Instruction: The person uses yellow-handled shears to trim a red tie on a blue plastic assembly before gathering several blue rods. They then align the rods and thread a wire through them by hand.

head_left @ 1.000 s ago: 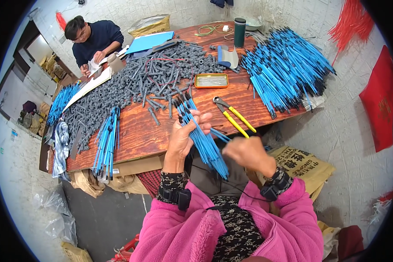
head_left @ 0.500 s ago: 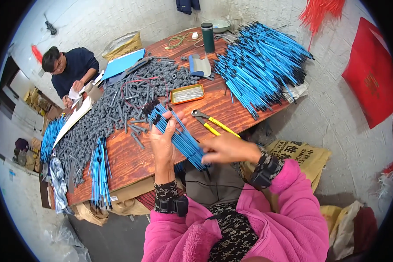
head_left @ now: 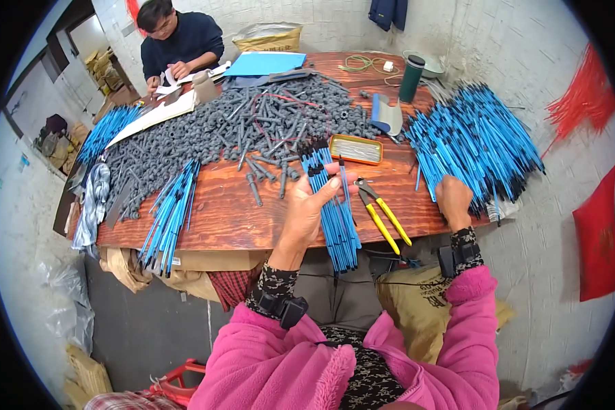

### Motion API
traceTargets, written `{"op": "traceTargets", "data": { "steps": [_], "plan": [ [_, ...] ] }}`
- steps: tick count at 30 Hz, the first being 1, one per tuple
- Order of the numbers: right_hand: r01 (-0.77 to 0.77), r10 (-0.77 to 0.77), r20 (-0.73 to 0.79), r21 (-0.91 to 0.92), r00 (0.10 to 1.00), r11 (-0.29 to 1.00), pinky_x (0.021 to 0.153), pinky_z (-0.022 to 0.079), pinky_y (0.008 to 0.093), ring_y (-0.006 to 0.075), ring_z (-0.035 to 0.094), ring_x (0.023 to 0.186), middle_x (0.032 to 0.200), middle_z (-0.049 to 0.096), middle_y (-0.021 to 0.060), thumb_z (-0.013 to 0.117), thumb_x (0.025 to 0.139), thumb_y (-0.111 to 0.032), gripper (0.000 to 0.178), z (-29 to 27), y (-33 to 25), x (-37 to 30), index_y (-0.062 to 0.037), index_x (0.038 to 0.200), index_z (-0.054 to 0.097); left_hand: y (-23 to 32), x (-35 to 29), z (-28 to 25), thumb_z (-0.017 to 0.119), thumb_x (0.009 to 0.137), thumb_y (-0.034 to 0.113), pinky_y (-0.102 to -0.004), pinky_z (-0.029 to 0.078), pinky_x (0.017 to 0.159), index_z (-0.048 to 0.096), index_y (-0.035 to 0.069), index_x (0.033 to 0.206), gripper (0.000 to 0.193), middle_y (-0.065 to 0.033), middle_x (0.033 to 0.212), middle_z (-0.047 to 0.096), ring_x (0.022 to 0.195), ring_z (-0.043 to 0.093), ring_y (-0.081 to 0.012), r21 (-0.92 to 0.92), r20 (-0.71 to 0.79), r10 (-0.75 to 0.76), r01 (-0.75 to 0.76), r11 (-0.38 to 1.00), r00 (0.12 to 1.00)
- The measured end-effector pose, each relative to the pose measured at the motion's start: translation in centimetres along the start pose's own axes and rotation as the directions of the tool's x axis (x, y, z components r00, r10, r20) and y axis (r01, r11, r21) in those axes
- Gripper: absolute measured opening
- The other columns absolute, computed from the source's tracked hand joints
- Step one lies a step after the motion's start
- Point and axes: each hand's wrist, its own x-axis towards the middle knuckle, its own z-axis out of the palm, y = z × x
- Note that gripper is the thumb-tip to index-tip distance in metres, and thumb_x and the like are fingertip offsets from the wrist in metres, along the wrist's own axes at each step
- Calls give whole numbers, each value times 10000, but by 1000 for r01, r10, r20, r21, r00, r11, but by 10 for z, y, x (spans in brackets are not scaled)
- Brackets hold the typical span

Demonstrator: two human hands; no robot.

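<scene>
Left hand (head_left: 309,206) pinches blue stick bundle (head_left: 337,232), probably for alignment; stick pile (head_left: 477,140) just beyond right hand (head_left: 454,199), whose grip I cannot tell.

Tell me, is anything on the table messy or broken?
The yellow-handled pliers seem to poke past the front edge of the table, and a few grey pieces lie apart from their heap. Nothing looks broken.
</scene>
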Motion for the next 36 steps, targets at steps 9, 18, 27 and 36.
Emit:
{"op": "traceTargets", "data": {
  "steps": [9, 18, 27, 36],
  "plan": [
    [108, -108, -14, 58, 994, 992, 618, 496, 517, 405, 652, 722, 818, 670, 197, 626, 894, -272, 273, -17, -14, -12, -33, 763, 599, 3, -3, -1, 673, 946, 131, -349, 586, 785, 507, 8, 1307, 416, -210, 1157, 687, 988, 708, -255, -7, -8, -26, 26, 1000, 1000],
    [-62, 78, -87, 166, 993, 984, 603, 470, 514, 421, 634, 696, 741, 656, 211, 601, 946, -260, 238, -14, -12, -10, -41, 851, 599, 2, -1, -11, 664, 944, 97, -376, 594, 815, 558, 42, 1239, 318, -213, 1134, 691, 989, 709, -281, -73, -53, 8, -12, 997, 999],
    [-4, 8, -20, 205, 1000, 979, 575, 474, 533, 414, 646, 656, 687, 659, 191, 583, 972, -263, 233, -26, 1, -13, -47, 889, 558, -3, 0, -9, 660, 945, 82, -384, 597, 815, 584, 57, 1163, 233, -199, 1120, 697, 964, 715, -279, -5, -59, 50, -50, 999, 997],
    [-143, 173, -167, 179, 971, 973, 554, 475, 523, 421, 630, 632, 660, 631, 203, 558, 993, -268, 259, -42, 20, -16, -41, 872, 530, -7, 1, -12, 666, 935, 85, -385, 592, 825, 595, 75, 1144, 222, -190, 1143, 697, 951, 715, -261, 4, -68, 54, -54, 999, 996]
  ]
}}
